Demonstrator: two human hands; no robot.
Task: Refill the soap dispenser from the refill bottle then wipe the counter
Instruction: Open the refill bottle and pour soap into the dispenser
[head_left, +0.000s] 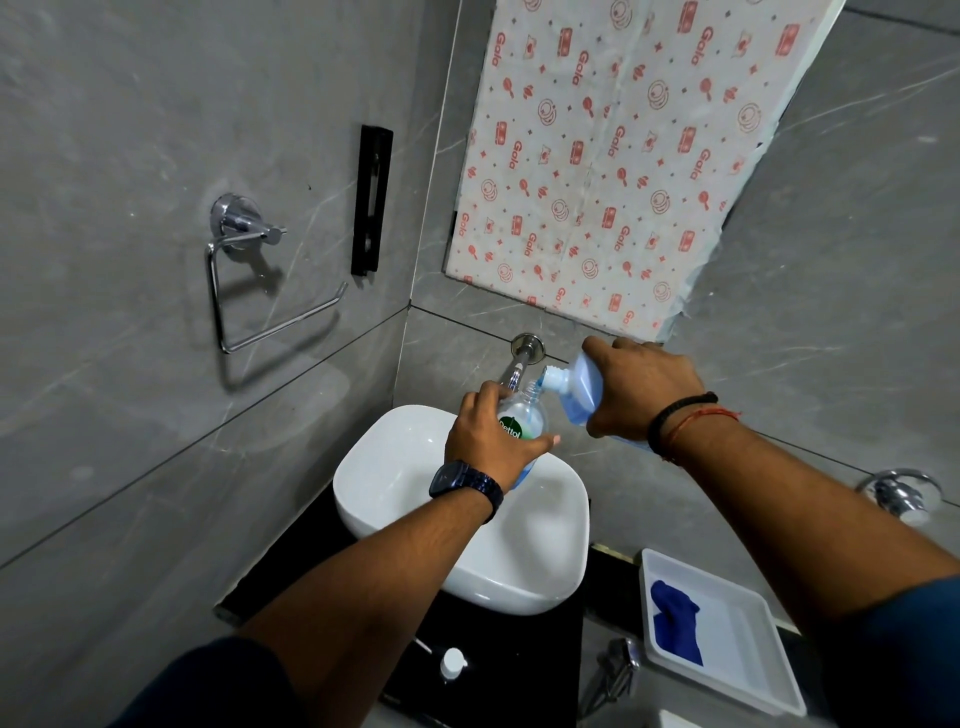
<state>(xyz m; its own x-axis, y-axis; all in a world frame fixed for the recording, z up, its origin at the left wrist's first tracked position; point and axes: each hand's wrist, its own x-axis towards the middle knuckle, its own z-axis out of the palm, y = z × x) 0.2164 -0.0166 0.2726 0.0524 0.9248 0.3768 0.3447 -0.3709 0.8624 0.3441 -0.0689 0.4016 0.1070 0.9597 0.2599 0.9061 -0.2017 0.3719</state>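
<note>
My left hand (488, 436) grips a clear soap dispenser bottle (524, 418) with a green label, held tilted over the white basin (415, 478), its pump removed. My right hand (639, 387) holds a pale blue refill bottle (584, 389) tipped to the left, its open white neck (553, 378) touching the dispenser's mouth. Blue liquid shows in the refill bottle. The dispenser's white pump head (451, 664) lies on the black counter (519, 654) in front of the basin. A blue cloth (675, 621) lies in a white tray (748, 670) at the right.
A chrome tap spout (519, 364) comes out of the wall just behind the two bottles. A chrome towel ring (249, 280) and a black bracket (371, 200) hang on the left wall. A patterned sheet (613, 156) covers the mirror. A chrome fitting (898, 491) sits at the right.
</note>
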